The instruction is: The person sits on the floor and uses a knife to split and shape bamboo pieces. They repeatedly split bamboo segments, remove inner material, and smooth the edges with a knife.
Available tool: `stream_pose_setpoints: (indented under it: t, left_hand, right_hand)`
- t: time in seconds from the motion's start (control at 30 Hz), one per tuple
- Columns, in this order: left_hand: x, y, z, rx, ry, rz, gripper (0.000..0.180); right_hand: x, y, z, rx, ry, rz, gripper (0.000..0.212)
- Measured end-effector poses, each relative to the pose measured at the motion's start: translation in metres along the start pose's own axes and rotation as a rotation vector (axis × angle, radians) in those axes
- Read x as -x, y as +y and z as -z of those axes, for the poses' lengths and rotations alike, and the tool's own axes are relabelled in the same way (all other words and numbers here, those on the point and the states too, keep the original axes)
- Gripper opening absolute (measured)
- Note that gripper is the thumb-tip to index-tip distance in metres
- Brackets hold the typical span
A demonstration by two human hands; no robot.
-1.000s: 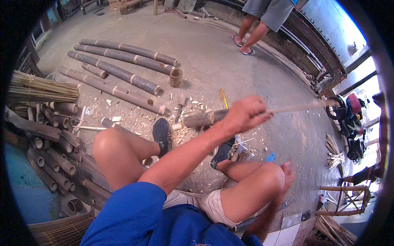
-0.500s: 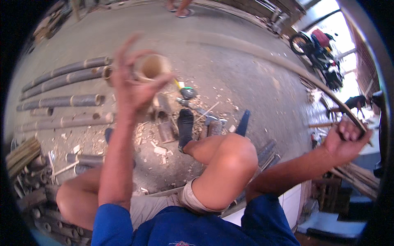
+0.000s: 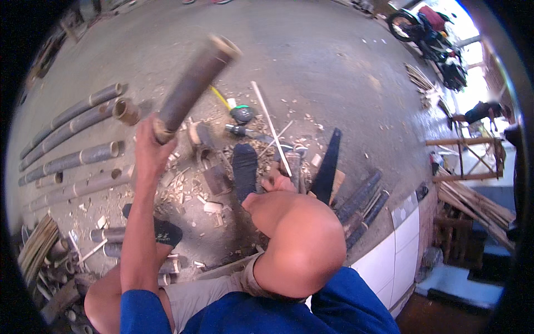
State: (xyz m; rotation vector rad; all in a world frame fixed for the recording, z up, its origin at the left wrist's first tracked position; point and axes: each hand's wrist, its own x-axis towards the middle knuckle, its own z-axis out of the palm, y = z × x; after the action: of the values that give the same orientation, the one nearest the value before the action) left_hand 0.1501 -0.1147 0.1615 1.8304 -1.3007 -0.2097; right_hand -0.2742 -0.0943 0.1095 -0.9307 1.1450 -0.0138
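My left hand (image 3: 150, 151) is closed round the lower end of a dark bamboo tube (image 3: 196, 83), raised and tilted away to the upper right. My right hand (image 3: 275, 181) is low beyond my bent knee, which hides part of it. A thin pale bamboo strip (image 3: 268, 119) ends close to its fingers; whether they grip it I cannot tell. Around it are a short bamboo piece (image 3: 295, 164), a hammer-like tool (image 3: 238, 129) and a dark saw blade (image 3: 328, 167). Short bamboo pieces (image 3: 216, 175) stand or lie left of my foot.
Long bamboo poles (image 3: 72, 158) lie at the left, with a cut ring (image 3: 127, 111) by their ends. A tape measure (image 3: 242, 113) sits ahead among wood shavings. Dark bamboo lengths (image 3: 361, 195) lie at right, near white tiles (image 3: 384, 250). A motorcycle (image 3: 428, 42) stands far right.
My left hand has tipped the bamboo tube, so its side now shows. My right hand has come from the far right, where it held a long strip, down beyond my knee.
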Motion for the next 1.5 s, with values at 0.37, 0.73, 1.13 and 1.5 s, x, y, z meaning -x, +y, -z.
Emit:
stream_pose_setpoints:
  t: [0.37, 0.73, 1.13, 1.5]
  left_hand:
    - [0.095, -0.073, -0.049, -0.532, -0.577, 0.187, 0.074]
    - [0.113, -0.08, -0.047, -0.468, -0.556, 0.158, 0.073]
    - [0.128, -0.074, -0.045, -0.503, -0.561, 0.091, 0.08]
    - [0.091, 0.055, -0.076, -0.127, -0.275, -0.359, 0.097]
  right_hand:
    - [0.037, 0.035, 0.055, 0.253, -0.465, -0.555, 0.052]
    - [0.048, 0.021, 0.07, 0.311, -0.377, -0.617, 0.052]
    - [0.017, 0.017, 0.071, 0.276, -0.183, -0.515, 0.053]
    - [-0.031, -0.076, 0.021, -0.215, 0.471, 0.312, 0.057]
